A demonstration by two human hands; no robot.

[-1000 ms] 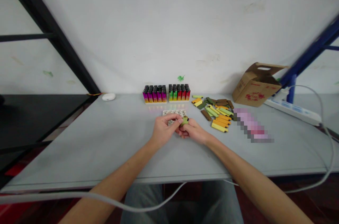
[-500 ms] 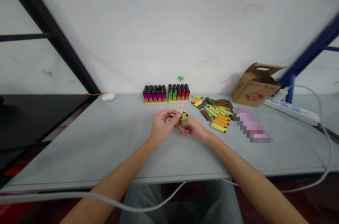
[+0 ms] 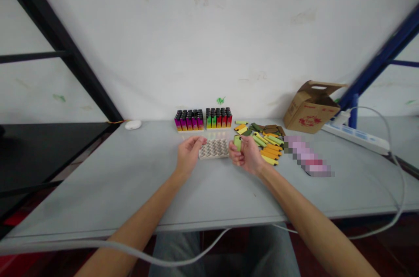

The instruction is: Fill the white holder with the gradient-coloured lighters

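A white tray with rows of holes (image 3: 214, 149) lies on the grey table between my hands. My left hand (image 3: 190, 153) is at the tray's left end, thumb and fingertips pinched together; what they hold, if anything, is too small to tell. Just right of the tray, my right hand (image 3: 246, 155) has its fingers wrapped round a light green lighter (image 3: 237, 142). Loose yellow, orange, green and brown lighters (image 3: 271, 151) lie in a pile to the right of that hand. Behind the tray stand two upright blocks of lighters, one purple and orange (image 3: 189, 121), one green and red (image 3: 219, 118).
An open cardboard box (image 3: 310, 109) stands at the back right beside a white power strip (image 3: 356, 136). A blurred pink item (image 3: 307, 155) lies before it. A small white case (image 3: 133, 124) sits at the back left. A white cable (image 3: 131, 248) crosses the near edge.
My hands have moved apart, the left one leftward and the right one rightward with the green lighter. The white tray, mostly hidden before, now shows between them.
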